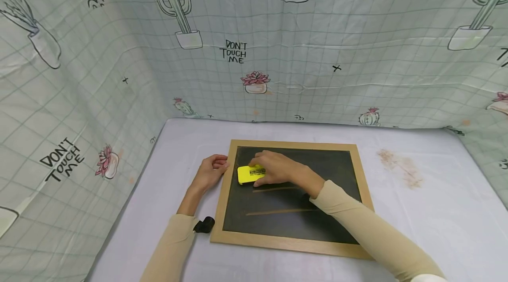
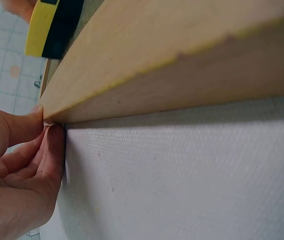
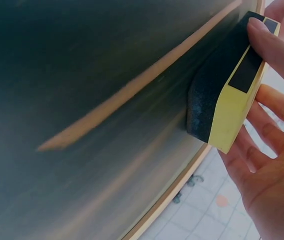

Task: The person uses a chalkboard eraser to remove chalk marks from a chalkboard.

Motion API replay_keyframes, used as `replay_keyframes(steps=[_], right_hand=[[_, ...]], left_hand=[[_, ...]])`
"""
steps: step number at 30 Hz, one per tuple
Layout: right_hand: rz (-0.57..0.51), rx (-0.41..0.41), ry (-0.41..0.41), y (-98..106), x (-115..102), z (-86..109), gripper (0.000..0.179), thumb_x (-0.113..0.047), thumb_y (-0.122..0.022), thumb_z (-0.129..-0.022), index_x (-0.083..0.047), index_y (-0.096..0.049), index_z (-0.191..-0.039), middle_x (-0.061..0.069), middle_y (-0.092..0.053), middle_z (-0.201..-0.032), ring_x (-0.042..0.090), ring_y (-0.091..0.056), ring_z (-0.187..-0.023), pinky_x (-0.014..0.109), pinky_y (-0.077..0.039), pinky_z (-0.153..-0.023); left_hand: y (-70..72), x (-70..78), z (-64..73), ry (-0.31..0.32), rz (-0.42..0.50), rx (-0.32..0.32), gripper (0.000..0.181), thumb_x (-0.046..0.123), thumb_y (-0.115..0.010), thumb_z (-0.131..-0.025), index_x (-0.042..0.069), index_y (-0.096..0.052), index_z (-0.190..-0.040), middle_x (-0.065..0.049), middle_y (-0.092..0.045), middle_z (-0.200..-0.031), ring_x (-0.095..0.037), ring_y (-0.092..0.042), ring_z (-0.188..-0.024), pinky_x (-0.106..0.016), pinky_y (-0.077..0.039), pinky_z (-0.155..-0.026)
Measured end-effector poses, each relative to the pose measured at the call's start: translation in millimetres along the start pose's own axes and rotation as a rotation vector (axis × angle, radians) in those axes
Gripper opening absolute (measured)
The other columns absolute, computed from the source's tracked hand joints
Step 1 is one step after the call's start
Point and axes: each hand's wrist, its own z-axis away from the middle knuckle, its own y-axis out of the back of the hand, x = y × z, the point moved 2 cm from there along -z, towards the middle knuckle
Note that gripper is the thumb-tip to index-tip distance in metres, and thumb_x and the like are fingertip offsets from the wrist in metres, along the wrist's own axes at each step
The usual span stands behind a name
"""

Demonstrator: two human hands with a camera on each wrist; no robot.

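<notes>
A chalkboard (image 1: 289, 236) with a light wooden frame lies on the white-covered table. Two orange-brown chalk lines (image 1: 282, 212) run across its dark surface, and a fainter smear shows near the frame in the right wrist view. My right hand (image 1: 275, 168) grips a yellow chalkboard eraser (image 1: 244, 175) at the board's upper left, with its dark felt side (image 3: 206, 100) facing the board. At the left edge of the frame, my left hand (image 1: 209, 172) pinches the wood; the left wrist view shows the thumb (image 2: 24, 125) on top and curled fingers against the side.
A reddish-brown smudge (image 1: 401, 167) marks the tablecloth right of the board. Patterned fabric (image 1: 301, 53) with cactus drawings hangs behind and at the sides. A black device (image 1: 205, 224) sits at the left wrist, beside the frame.
</notes>
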Motion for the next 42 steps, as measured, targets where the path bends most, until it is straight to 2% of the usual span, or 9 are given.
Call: replay_keyframes(steps=[6,20,36,42], right_hand=[[0.011,0.014,-0.009,3.7,8.5,12.1,0.06,-0.037,-0.084,-0.087,-0.002,-0.067,-0.132,0.013,-0.065,-0.124,0.024,-0.06,-0.103,0.042,-0.052,-0.092],[0.025,0.043,-0.024,10.4,27.0,39.4,0.059,-0.037,-0.085,-0.086,-0.001,-0.068,-0.129,0.013,-0.066,-0.122,0.024,-0.061,-0.103,0.042,-0.053,-0.091],[0.012,0.072,-0.107,17.6,48.0,78.9,0.057,-0.035,-0.086,-0.084,-0.001,-0.069,-0.127,0.013,-0.066,-0.122,0.026,-0.06,-0.104,0.046,-0.052,-0.09],[0.007,0.098,-0.137,18.3,57.9,97.2,0.056,-0.033,-0.087,-0.084,0.0,-0.07,-0.126,0.016,-0.067,-0.123,0.031,-0.061,-0.108,0.049,-0.052,-0.09]], left_hand=[[-1.0,0.7,-1.0,0.012,0.001,0.006,0.032,0.006,-0.065,-0.101,-0.008,-0.062,-0.129,-0.02,-0.065,-0.114,-0.028,-0.061,-0.099,-0.029,-0.049,-0.082],[-2.1,1.0,-0.8,-0.01,0.018,0.007,0.028,0.003,-0.064,-0.101,-0.01,-0.063,-0.126,-0.021,-0.065,-0.11,-0.026,-0.062,-0.096,-0.024,-0.047,-0.076],[-1.9,0.1,-1.3,0.003,0.024,0.007,0.03,0.003,-0.064,-0.101,-0.01,-0.062,-0.127,-0.021,-0.065,-0.111,-0.026,-0.062,-0.097,-0.023,-0.046,-0.076],[-1.9,0.0,-1.3,-0.005,0.024,0.008,0.029,0.002,-0.064,-0.1,-0.01,-0.062,-0.127,-0.021,-0.066,-0.111,-0.027,-0.063,-0.097,-0.022,-0.046,-0.076]])
